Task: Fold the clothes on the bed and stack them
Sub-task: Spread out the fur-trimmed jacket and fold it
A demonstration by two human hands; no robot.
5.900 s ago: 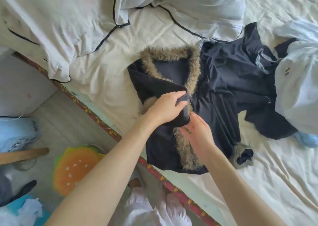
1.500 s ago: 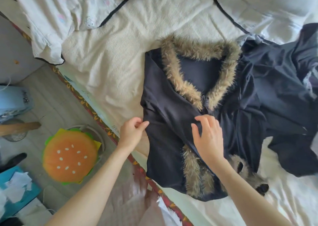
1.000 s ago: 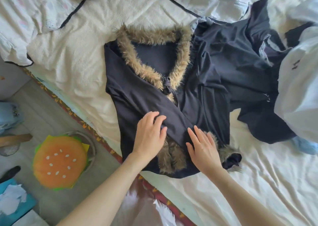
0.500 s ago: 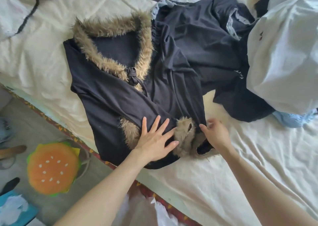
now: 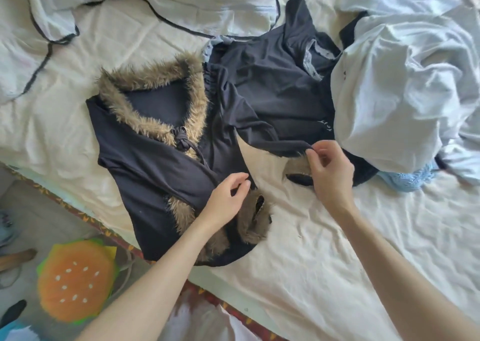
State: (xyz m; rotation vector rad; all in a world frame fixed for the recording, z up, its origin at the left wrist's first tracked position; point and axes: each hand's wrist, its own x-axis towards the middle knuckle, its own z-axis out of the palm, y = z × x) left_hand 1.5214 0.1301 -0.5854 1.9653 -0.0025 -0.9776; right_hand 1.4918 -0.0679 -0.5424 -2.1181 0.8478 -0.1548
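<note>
Two hands are working a black jacket (image 5: 155,174) lying on the bed (image 5: 324,257) — the right hand (image 5: 331,174) is pinching its fur-cuffed sleeve (image 5: 272,146) out toward 3 o'clock, while the left hand (image 5: 227,198) is resting on the hem at 6 o'clock, fingers loosely curled, gripping nothing. White clothes (image 5: 389,94) are lying at 2 o'clock.

Two bare forearms enter from the lower edge of the view. Left hand (image 5: 226,200) and right hand (image 5: 331,174) carry no gloves, rings, watches or bands. No sleeve covers either arm up to the frame edge. Pale, blurred fabric (image 5: 205,322) shows between the forearms; its nature cannot be determined
</note>
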